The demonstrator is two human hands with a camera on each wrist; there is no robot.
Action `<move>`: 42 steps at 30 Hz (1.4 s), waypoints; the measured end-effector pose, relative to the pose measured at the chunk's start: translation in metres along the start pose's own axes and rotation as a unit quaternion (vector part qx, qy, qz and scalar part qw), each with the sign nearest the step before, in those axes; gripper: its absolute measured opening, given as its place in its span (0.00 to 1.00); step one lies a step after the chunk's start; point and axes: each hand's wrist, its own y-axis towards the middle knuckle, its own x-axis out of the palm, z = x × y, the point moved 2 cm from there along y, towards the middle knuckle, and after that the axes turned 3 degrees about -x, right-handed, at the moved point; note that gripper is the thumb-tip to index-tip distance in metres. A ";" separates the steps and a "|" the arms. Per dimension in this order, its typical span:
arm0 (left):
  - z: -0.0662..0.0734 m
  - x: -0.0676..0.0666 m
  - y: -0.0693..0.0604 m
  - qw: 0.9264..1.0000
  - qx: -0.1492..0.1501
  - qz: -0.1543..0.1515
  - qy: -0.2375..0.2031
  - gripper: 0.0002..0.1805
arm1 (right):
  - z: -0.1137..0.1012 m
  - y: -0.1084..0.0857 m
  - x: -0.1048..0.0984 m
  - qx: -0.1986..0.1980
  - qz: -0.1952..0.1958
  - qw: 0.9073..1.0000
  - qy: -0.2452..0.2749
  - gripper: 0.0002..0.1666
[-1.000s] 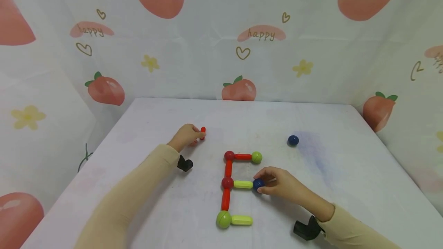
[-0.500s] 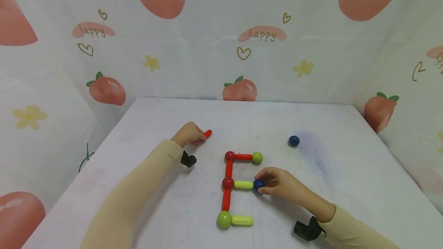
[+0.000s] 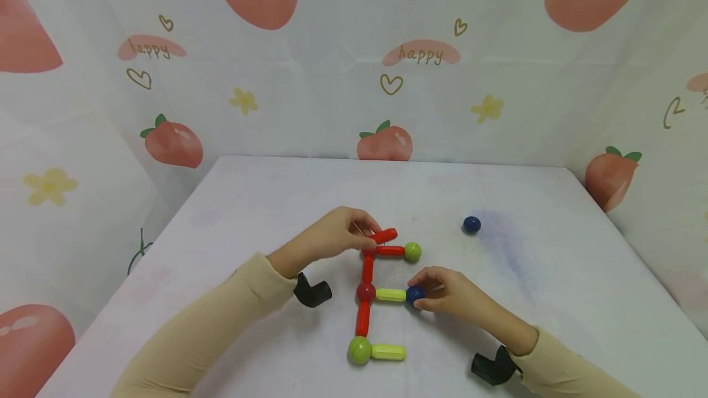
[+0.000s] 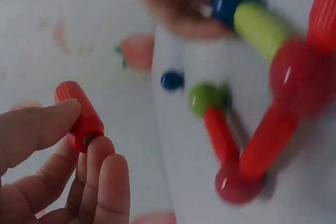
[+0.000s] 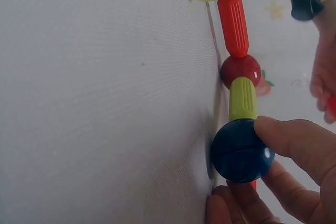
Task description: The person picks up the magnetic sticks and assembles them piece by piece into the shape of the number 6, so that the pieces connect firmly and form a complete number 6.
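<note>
Between thumb and fingers my left hand [image 3: 340,232] pinches a red magnetic rod [image 4: 81,116], held in the air over the top corner of the joined shape. A dark hole or magnet shows in the rod's near end. My right hand [image 3: 448,293] grips a blue ball [image 5: 242,151] that sits at the end of a yellow-green rod [image 3: 390,295]. That rod runs to the middle red ball [image 3: 365,292]. Red rods link this ball up to another red ball [image 4: 239,183] and down to a large green ball [image 3: 360,350]. The upper red ball is partly behind my left fingers.
A red rod [image 3: 391,250] ends in a small green ball [image 3: 413,252] at the shape's top. Another yellow-green rod [image 3: 389,352] sticks out at the bottom. A loose blue ball [image 3: 472,225] lies farther back on the white table [image 3: 553,250]. Patterned cloth [image 3: 310,109] hangs behind.
My left hand has carried the red rod rightward and nearer, from the table's back left to above the shape's top corner. The right hand keeps its hold on the blue ball.
</note>
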 end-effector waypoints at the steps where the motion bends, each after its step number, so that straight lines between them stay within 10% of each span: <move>1: 0.004 0.008 -0.005 1.000 0.015 -0.011 0.016 0.10 | 0.000 0.000 0.000 -0.003 0.000 1.000 0.000 0.18; 8: 0.008 0.065 -0.028 0.985 0.063 -0.080 0.142 0.08 | 0.001 0.000 -0.001 -0.018 0.000 1.000 -0.002 0.17; 15: 0.003 0.094 -0.031 0.965 0.059 -0.079 0.241 0.07 | 0.001 0.000 -0.001 -0.014 -0.005 1.000 0.005 0.18; 24: 0.001 0.104 -0.030 0.946 0.074 -0.083 0.305 0.08 | 0.000 0.000 -0.001 -0.010 -0.006 1.000 0.007 0.18; 42: 0.001 0.099 -0.033 0.955 0.074 -0.090 0.274 0.08 | -0.001 -0.001 -0.001 -0.005 -0.006 1.000 0.009 0.18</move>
